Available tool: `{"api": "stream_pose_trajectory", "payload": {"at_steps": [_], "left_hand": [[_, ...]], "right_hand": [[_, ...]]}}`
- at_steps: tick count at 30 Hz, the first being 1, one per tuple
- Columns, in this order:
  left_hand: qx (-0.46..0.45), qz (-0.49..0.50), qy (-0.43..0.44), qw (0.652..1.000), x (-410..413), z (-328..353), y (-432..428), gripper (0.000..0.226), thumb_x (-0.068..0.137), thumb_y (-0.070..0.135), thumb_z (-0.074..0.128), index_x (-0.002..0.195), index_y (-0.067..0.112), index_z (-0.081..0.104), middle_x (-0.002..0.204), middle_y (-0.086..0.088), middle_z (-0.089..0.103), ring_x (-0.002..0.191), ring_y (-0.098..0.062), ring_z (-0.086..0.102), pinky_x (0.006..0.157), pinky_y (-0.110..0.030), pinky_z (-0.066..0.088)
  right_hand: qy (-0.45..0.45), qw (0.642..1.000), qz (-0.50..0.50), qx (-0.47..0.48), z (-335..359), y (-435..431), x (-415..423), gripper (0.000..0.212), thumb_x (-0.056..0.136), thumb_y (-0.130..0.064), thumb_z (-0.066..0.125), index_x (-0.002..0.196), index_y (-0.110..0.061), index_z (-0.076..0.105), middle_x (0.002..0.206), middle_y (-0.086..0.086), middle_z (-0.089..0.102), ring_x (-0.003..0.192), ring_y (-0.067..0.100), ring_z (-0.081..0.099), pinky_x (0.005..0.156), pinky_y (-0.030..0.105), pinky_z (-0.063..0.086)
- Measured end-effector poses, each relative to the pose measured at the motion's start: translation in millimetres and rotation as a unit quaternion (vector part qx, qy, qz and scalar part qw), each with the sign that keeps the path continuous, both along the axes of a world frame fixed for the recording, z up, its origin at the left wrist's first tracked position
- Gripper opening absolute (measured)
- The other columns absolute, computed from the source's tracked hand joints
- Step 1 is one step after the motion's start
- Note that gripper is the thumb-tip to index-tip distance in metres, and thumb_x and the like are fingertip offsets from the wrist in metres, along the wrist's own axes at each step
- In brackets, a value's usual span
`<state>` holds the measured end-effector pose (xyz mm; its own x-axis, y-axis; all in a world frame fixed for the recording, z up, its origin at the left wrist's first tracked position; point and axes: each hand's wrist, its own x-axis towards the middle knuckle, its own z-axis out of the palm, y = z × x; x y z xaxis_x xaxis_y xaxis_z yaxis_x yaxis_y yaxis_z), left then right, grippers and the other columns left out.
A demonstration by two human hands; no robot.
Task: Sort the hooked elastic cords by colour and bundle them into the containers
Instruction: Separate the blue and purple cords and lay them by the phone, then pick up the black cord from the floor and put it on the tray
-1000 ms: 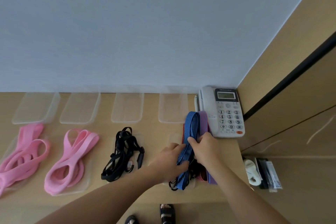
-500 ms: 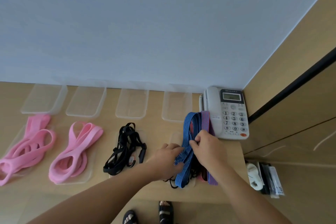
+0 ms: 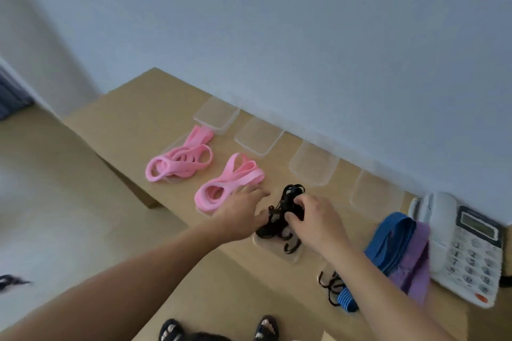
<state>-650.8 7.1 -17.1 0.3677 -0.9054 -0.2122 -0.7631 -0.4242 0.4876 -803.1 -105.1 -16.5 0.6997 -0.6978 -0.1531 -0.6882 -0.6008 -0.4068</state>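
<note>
Cords in black [image 3: 291,191] sit clenched in the right hand [image 3: 315,224], left hand [image 3: 241,213] splayed loose alongside.

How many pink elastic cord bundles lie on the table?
2. One pink elastic cord bundle lies farthest left; the second pink bundle lies right of it, by the left hand. None seems hidden.

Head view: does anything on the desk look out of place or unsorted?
Yes: blue cords and purple cords lie overlapped in one pile beside the telephone, so two colours are mixed there instead of kept apart.
</note>
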Motion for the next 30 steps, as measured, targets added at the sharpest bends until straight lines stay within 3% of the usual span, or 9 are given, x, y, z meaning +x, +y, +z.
{"api": "stream_pose_trajectory", "payload": {"at_steps": [8,18,26,30], "left_hand": [[-0.03,0.223,0.003,0.974,113.1,17.7,178.9,0.052,0.094,0.032,0.054,0.144,0.022,0.044,0.15,0.003,0.04,0.138,-0.02,0.031,0.113,-0.029,0.025],[-0.041,0.417,0.004,0.908,209.8,9.7,410.8,0.05,0.095,0.034,0.054,0.143,0.021,0.045,0.149,0.004,0.039,0.138,-0.018,0.027,0.115,-0.033,0.027],[-0.042,0.52,0.01,0.853,262.2,-2.2,505.9,0.05,0.094,0.032,0.057,0.141,0.02,0.047,0.149,0.003,0.039,0.138,-0.017,0.028,0.115,-0.032,0.026],[-0.035,0.539,0.009,0.842,302.9,-10.2,524.5,0.05,0.095,0.032,0.056,0.142,0.021,0.046,0.15,0.004,0.038,0.139,-0.016,0.025,0.114,-0.027,0.022]], "right_hand": [[-0.007,0.981,0.194,-0.015,15.0,111.4,145.3,0.043,0.088,-0.047,0.058,0.121,-0.019,0.056,0.125,-0.001,0.054,0.121,0.022,0.047,0.102,0.034,0.038],[-0.009,0.905,0.423,-0.05,25.0,308.4,307.3,0.05,0.092,-0.051,0.05,0.135,-0.026,0.046,0.138,-0.007,0.042,0.128,0.015,0.035,0.107,0.03,0.03],[-0.009,0.851,0.526,-0.005,22.1,400.8,399.7,0.05,0.094,-0.051,0.047,0.138,-0.027,0.043,0.139,-0.011,0.037,0.132,0.009,0.028,0.11,0.03,0.029],[-0.008,0.831,0.556,-0.002,9.9,423.6,460.4,0.052,0.094,-0.051,0.048,0.138,-0.025,0.044,0.14,-0.009,0.036,0.133,0.01,0.028,0.111,0.03,0.028]]}}
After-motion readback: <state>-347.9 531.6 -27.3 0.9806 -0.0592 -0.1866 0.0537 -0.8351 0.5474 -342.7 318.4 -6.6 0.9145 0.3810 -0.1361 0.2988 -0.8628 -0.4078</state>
